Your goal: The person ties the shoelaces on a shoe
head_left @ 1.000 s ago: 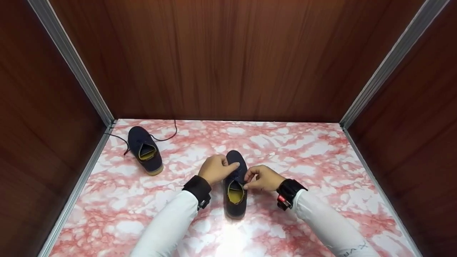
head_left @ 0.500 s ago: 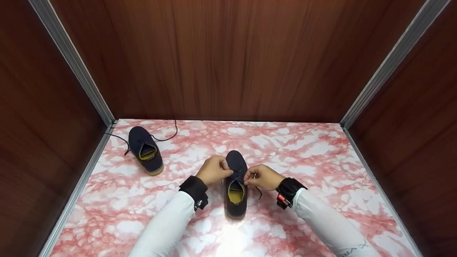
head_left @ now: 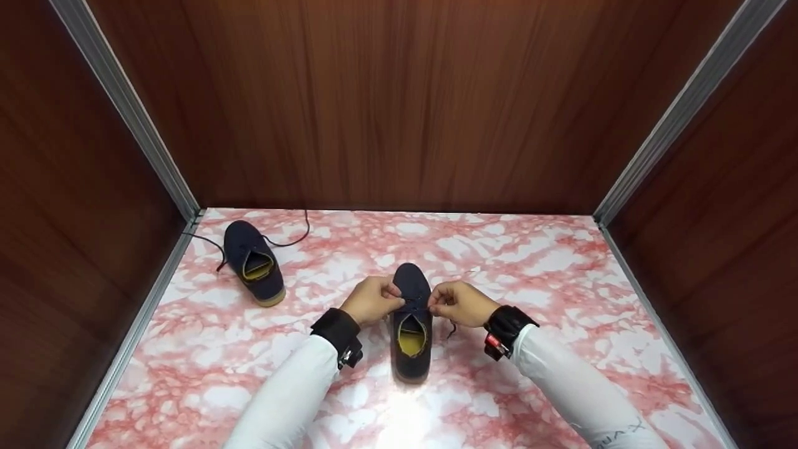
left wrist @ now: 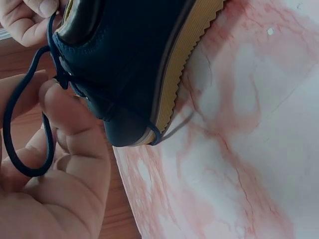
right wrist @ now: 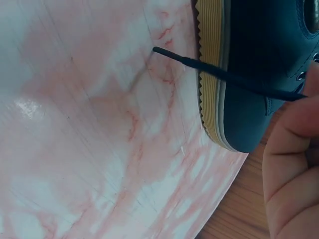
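Head view: dark navy lace-up shoe with tan ribbed sole and yellow lining stands upright at the centre of the pink-and-white marbled desk, toe pointing away. Dark navy shoelace runs from its eyelets. Left hand, fingers curled, pinches a loop of the lace at the shoe's left side. Right hand pinches a lace strand at the shoe's right side. Second matching navy shoe, laces trailing loose, lies well apart near the desk's far left corner, beside the brown wood-grain wall.
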A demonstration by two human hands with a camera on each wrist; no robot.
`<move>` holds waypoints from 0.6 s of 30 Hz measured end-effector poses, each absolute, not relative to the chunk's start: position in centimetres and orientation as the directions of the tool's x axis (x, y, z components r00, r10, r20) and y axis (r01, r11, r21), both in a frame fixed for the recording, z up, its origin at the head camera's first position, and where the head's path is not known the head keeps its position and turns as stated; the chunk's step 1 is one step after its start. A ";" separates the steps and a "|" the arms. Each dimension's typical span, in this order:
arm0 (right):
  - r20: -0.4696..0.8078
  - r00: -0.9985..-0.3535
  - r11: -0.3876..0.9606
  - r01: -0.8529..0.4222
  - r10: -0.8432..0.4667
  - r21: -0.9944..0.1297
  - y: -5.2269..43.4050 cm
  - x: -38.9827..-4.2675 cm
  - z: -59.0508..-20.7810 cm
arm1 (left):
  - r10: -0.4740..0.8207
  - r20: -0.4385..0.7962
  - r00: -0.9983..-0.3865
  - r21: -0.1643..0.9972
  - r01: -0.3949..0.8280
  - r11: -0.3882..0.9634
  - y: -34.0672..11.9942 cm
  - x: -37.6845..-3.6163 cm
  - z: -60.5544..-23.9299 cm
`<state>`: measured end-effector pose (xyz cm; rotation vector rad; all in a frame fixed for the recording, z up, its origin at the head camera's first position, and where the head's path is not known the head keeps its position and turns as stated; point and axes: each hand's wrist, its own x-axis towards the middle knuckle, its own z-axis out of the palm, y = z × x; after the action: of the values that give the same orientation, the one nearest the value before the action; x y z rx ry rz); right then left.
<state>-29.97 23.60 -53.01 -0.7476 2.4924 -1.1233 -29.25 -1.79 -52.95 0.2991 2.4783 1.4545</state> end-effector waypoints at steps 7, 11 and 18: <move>-0.030 -0.829 0.544 -0.338 -0.558 -0.768 23.2 -29.9 -52.5 | 0.279 -0.136 -0.951 0.799 0.061 0.598 -1.7 -29.3 -53.0; -0.004 -0.833 0.538 -0.354 -0.554 -0.765 23.2 -29.9 -52.5 | 0.287 -0.121 -0.950 0.784 0.085 0.614 -1.6 -29.1 -52.9; 0.023 -0.841 0.538 -0.367 -0.541 -0.759 23.2 -29.7 -52.5 | 0.299 -0.093 -0.950 0.770 0.122 0.627 -1.4 -28.7 -52.6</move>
<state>-29.69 23.23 -52.47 -0.7676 2.5605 -1.1880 -28.68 -1.39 -52.63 0.3468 2.6374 1.2242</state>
